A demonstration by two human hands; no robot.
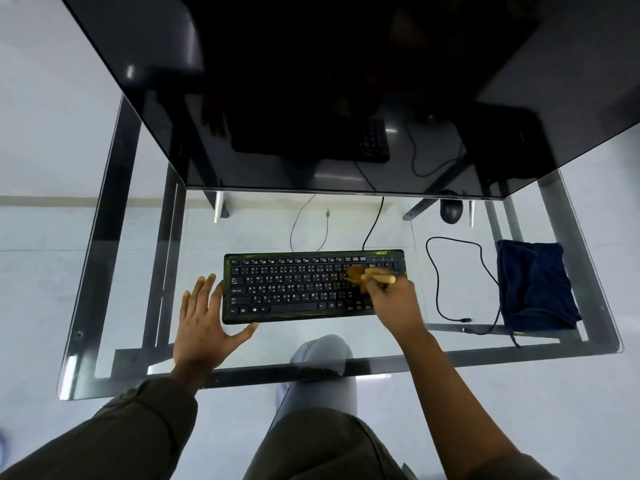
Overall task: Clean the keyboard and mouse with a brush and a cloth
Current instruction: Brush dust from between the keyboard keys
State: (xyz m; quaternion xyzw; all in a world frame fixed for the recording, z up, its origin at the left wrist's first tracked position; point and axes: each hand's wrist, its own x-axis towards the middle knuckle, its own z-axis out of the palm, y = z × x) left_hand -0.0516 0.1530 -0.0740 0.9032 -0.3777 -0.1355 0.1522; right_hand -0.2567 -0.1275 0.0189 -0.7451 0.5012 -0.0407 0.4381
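Left hand (204, 320) flat beside keyboard (294, 289), right hand (394, 303) grips brush (375, 278) above it.

The black keyboard (311, 287) lies flat at the middle of the glass counter (270, 230), its long side toward the person. The brush (377, 278) has a pale wooden handle and brown bristles, which are blurred. It is over the keys toward the keyboard's 3 o'clock end, held in the right grip (394, 303). The black mouse (451, 211) sits at 1 o'clock from the keyboard, well apart. The dark blue cloth (535, 289) lies rumpled at 3 o'clock, near the counter's edge.
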